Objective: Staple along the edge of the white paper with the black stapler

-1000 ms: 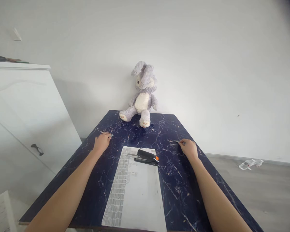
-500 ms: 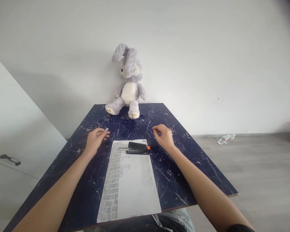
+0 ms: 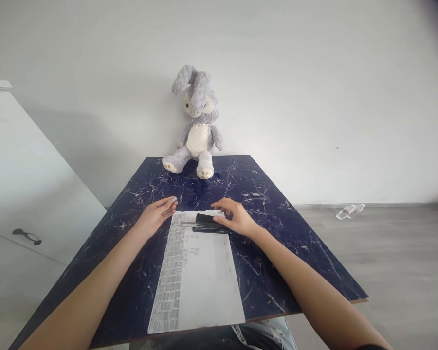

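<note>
A black stapler (image 3: 206, 223) with an orange end lies across the top of a white printed sheet (image 3: 199, 272) on the dark blue marbled table (image 3: 277, 243). My right hand (image 3: 237, 218) rests over the stapler's right end, fingers curled around it. My left hand (image 3: 156, 216) lies just left of the sheet's top corner, fingers drawn together with a small silver piece (image 3: 173, 199) pinched at the tips. Another small silver piece (image 3: 254, 194) lies on the table beyond my right hand.
A grey and white plush bunny (image 3: 197, 131) sits at the table's far edge against the white wall. A white cabinet (image 3: 22, 184) with a dark handle (image 3: 26, 236) stands at the left. A clear plastic bottle (image 3: 348, 210) lies on the grey floor at the right.
My right hand has moved left from the bare table onto the stapler. My left hand has drifted toward the sheet's corner, still pinching the silver piece.
</note>
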Demonstrator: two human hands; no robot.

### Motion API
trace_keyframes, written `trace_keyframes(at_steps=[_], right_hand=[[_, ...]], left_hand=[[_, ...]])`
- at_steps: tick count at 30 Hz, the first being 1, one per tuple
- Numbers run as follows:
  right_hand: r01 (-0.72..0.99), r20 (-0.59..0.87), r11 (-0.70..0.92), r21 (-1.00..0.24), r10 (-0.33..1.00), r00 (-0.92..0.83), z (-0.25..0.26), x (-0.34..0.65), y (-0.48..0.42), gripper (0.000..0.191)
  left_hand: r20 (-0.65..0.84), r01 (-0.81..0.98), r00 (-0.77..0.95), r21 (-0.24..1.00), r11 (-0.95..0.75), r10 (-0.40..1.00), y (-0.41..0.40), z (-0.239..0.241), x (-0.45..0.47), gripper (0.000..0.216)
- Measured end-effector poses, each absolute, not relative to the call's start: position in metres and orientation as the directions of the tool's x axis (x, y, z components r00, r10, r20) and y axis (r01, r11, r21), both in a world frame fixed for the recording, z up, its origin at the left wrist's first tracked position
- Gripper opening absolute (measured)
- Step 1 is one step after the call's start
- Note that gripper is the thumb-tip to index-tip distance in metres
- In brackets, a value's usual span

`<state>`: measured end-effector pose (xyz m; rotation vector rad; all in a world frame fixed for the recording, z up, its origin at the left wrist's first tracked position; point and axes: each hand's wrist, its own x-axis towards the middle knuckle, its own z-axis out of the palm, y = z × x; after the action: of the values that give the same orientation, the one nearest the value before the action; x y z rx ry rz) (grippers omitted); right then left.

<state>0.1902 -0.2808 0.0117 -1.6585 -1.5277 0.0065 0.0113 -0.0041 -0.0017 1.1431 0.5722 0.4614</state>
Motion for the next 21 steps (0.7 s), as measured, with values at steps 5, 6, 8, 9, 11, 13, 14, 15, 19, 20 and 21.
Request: trace_keyframes(at_steps=[5, 6, 8, 9, 11, 13, 14, 15, 19, 20, 21], right_hand=[[0.847, 0.373, 0.098, -0.522, 0.92, 0.124, 0.005, 0.174, -0.272, 0.052], [0.852, 0.358, 0.086, -0.517, 0.925, 0.124, 0.004, 0.173, -0.271, 0.048], [0.853, 0.347, 0.072, -0.516, 0.928, 0.132, 0.001, 0.174, -0.27, 0.042], [0.853, 0.349, 0.071, -0.518, 0.928, 0.134, 0.0, 0.174, -0.269, 0.042], [0.853, 0.355, 0.072, -0.517, 0.925, 0.137, -0.001, 0.175, -0.269, 0.041], [0.854, 0.358, 0.07, -0.515, 0.923, 0.14, -0.002, 0.175, -0.269, 0.041], [0.854, 0.356, 0.069, -0.516, 0.924, 0.141, -0.002, 0.175, -0.27, 0.041], [0.852, 0.355, 0.068, -0.519, 0.924, 0.142, -0.002, 0.175, -0.27, 0.04], [0.846, 0.359, 0.071, -0.528, 0.922, 0.147, -0.001, 0.174, -0.27, 0.039], [0.848, 0.358, 0.068, -0.526, 0.922, 0.148, 0.0, 0.174, -0.27, 0.039], [0.85, 0.356, 0.064, -0.523, 0.922, 0.15, 0.0, 0.174, -0.27, 0.038]], left_hand=[[0.003, -0.011, 0.844, 1.0, 0.012, 0.537, -0.018, 0.005, 0.008, 0.037], [0.055, -0.008, 0.868, 0.995, -0.096, 0.494, -0.021, 0.006, 0.007, 0.037], [0.137, -0.016, 0.913, 0.954, -0.3, 0.385, -0.025, 0.008, 0.005, 0.034], [0.164, -0.026, 0.931, 0.921, -0.389, 0.327, -0.027, 0.008, 0.004, 0.031], [0.194, -0.046, 0.954, 0.85, -0.526, 0.23, -0.03, 0.009, 0.003, 0.025], [0.208, -0.053, 0.959, 0.795, -0.605, 0.19, -0.032, 0.01, 0.002, 0.02], [0.205, -0.049, 0.962, 0.779, -0.624, 0.18, -0.033, 0.01, 0.002, 0.018], [0.197, -0.045, 0.965, 0.771, -0.635, 0.171, -0.033, 0.01, 0.002, 0.017], [0.176, -0.052, 0.976, 0.765, -0.642, 0.131, -0.035, 0.01, 0.002, 0.015], [0.182, -0.057, 0.975, 0.764, -0.643, 0.129, -0.035, 0.009, 0.002, 0.015], [0.189, -0.063, 0.973, 0.764, -0.643, 0.13, -0.035, 0.009, 0.002, 0.015]])
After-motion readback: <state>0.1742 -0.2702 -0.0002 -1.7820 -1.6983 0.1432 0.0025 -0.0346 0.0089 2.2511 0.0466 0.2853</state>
